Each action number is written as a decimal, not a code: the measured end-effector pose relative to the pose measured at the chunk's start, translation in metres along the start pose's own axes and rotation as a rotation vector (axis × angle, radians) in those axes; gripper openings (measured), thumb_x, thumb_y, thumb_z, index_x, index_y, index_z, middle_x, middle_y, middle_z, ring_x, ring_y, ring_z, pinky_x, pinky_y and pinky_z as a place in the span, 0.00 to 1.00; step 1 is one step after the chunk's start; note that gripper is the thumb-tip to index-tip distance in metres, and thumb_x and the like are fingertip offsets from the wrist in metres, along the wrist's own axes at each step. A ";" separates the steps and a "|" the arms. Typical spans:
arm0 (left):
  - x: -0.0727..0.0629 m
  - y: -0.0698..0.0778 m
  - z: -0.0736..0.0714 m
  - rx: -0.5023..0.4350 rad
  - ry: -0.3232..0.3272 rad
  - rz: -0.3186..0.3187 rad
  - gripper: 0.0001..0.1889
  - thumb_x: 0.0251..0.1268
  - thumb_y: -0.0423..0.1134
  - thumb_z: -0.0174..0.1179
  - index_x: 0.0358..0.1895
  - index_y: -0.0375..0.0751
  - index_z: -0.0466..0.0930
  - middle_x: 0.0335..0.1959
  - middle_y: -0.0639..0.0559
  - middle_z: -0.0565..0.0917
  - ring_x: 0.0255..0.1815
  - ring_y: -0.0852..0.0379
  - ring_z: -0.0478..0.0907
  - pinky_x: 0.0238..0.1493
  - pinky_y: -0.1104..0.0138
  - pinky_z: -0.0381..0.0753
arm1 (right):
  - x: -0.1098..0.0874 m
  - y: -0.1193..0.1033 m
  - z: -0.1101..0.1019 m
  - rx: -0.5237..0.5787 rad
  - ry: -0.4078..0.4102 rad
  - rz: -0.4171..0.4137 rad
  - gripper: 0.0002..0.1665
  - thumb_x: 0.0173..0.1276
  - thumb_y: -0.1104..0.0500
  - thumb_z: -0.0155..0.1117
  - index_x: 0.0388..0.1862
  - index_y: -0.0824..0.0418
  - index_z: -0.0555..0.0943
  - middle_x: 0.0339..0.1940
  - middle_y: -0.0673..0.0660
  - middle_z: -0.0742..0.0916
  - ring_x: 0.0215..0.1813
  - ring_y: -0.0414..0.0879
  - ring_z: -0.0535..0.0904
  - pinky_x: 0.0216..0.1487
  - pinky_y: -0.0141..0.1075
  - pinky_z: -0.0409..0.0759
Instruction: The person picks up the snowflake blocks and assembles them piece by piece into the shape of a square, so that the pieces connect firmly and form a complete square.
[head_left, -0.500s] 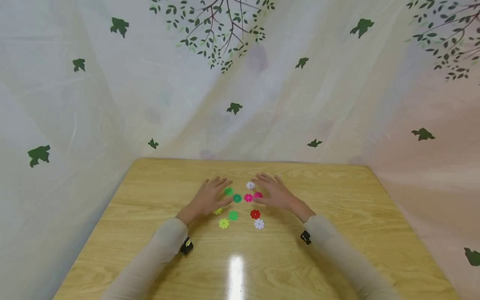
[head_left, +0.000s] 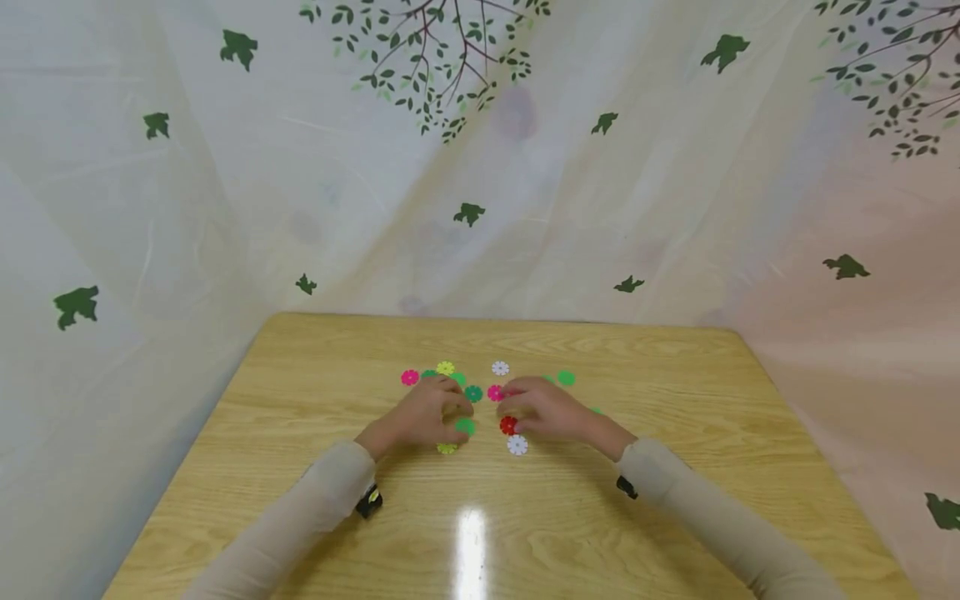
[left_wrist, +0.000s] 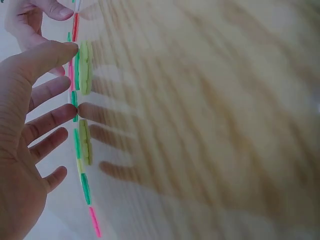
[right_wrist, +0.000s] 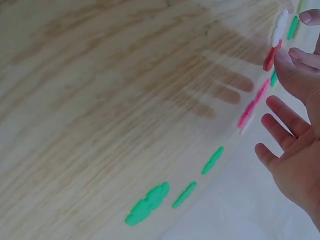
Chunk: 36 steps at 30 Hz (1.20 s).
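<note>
Several flower-shaped plastic discs lie on the wooden table between and around my hands. My left hand [head_left: 418, 413] hovers low at the left of them, fingers loosely bent and spread. Its thumb tip is right at a light green disc [head_left: 466, 427], overlapping a yellow disc [head_left: 447, 449]. A teal disc [head_left: 473, 393] lies before its fingertips. My right hand [head_left: 553, 408] mirrors it on the right, its thumb at the edge of a red disc [head_left: 507, 425]. Its fingers partly cover a pink disc [head_left: 494, 392]. Nothing shows gripped in either hand.
A white disc [head_left: 500, 367] lies behind the hands, another white disc [head_left: 517, 446] in front. Beyond my left hand are a pink disc [head_left: 409, 377] and a yellow disc [head_left: 446, 367]; beyond my right, a green disc [head_left: 566, 377]. A printed curtain [head_left: 375, 208] hangs behind the table [head_left: 300, 358].
Both hands have drawn a little nearer to me, and their fingers have bent from straighter poses. Pink, teal and yellow discs at the left and green discs at the right have come into view.
</note>
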<state>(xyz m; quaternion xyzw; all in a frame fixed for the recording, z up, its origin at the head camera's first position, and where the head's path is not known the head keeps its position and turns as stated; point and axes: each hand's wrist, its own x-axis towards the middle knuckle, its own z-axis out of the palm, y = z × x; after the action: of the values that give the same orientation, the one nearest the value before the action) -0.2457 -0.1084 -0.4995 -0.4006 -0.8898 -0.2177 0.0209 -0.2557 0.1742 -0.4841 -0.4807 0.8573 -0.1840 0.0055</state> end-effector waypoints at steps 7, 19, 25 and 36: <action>0.001 0.000 0.002 0.021 -0.018 0.018 0.15 0.54 0.49 0.73 0.45 0.53 0.90 0.48 0.54 0.85 0.55 0.52 0.77 0.62 0.50 0.75 | -0.003 -0.001 0.005 0.002 -0.020 0.034 0.17 0.61 0.64 0.76 0.50 0.56 0.88 0.56 0.58 0.85 0.60 0.53 0.79 0.63 0.47 0.80; 0.002 0.001 0.003 -0.056 -0.037 -0.018 0.12 0.54 0.45 0.74 0.42 0.51 0.88 0.46 0.55 0.85 0.51 0.53 0.76 0.56 0.55 0.75 | 0.000 -0.005 0.011 0.003 -0.042 0.056 0.14 0.62 0.67 0.75 0.45 0.57 0.86 0.45 0.50 0.82 0.51 0.46 0.74 0.53 0.37 0.80; 0.005 0.002 0.002 -0.080 -0.044 -0.037 0.12 0.53 0.42 0.75 0.42 0.50 0.87 0.42 0.58 0.86 0.47 0.58 0.77 0.55 0.59 0.74 | 0.004 -0.010 0.009 0.025 -0.071 0.060 0.14 0.62 0.68 0.74 0.45 0.56 0.85 0.43 0.49 0.81 0.49 0.45 0.72 0.52 0.36 0.78; 0.009 0.004 0.002 -0.155 -0.090 -0.090 0.13 0.53 0.38 0.76 0.43 0.48 0.88 0.41 0.58 0.87 0.44 0.61 0.78 0.54 0.63 0.76 | 0.011 -0.021 0.003 0.022 -0.161 0.124 0.15 0.65 0.67 0.72 0.50 0.55 0.83 0.43 0.49 0.80 0.47 0.43 0.70 0.50 0.33 0.77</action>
<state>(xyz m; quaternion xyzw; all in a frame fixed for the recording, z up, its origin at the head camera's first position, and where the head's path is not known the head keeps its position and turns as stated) -0.2487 -0.0995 -0.4980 -0.3699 -0.8875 -0.2683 -0.0598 -0.2438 0.1545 -0.4785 -0.4399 0.8802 -0.1534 0.0909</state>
